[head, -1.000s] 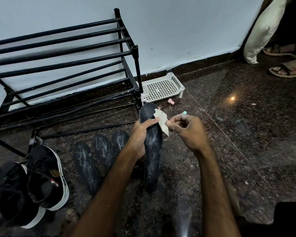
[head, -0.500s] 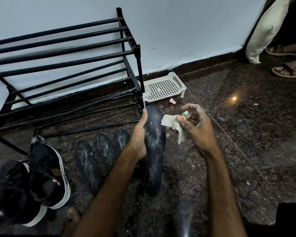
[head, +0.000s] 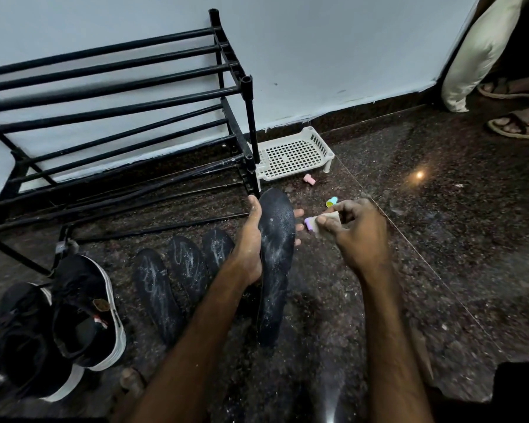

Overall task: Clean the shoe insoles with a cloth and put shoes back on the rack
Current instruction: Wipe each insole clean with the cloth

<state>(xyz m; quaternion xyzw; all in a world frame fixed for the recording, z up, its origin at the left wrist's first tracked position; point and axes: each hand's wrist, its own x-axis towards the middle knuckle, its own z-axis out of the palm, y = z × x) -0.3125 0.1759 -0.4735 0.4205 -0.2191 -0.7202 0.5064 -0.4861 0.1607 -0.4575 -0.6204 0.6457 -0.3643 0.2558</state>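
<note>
Nearest the camera, at six o'clock, a dark speckled stone floor (head: 440,270) spreads out, polished, streaked with glare and dusted with pale grit. Two bare forearms reach over it. At eight o'clock a pair of black shoes (head: 86,312) with white soles stands on the floor, openings up.

Toward the middle, the left hand (head: 251,239) grips a black insole (head: 275,257), thumb along its nine o'clock edge and fingertips showing past its three o'clock edge. The insole stands tilted, heel end on the floor, its face marked with white scuffs. At three o'clock of it, the right hand (head: 358,236) pinches a small beige cloth (head: 327,222) between thumb and curled fingers; the cloth is just beside the insole, apart from its face. At nine o'clock of the held insole, three more insoles (head: 190,267) lie flat side by side on the floor, all chalky.

Farther out, small coloured pieces (head: 309,179) sit on the floor near a white plastic lattice tray (head: 293,154). At ten o'clock a black tubular shoe rack (head: 119,96) stands against a pale blue-white wall (head: 348,56) with a dark skirting. A point of light (head: 419,174) reflects off the floor at two o'clock. At the far two o'clock corner, another person's sandalled feet (head: 516,125) stand beside a pale trouser leg.
</note>
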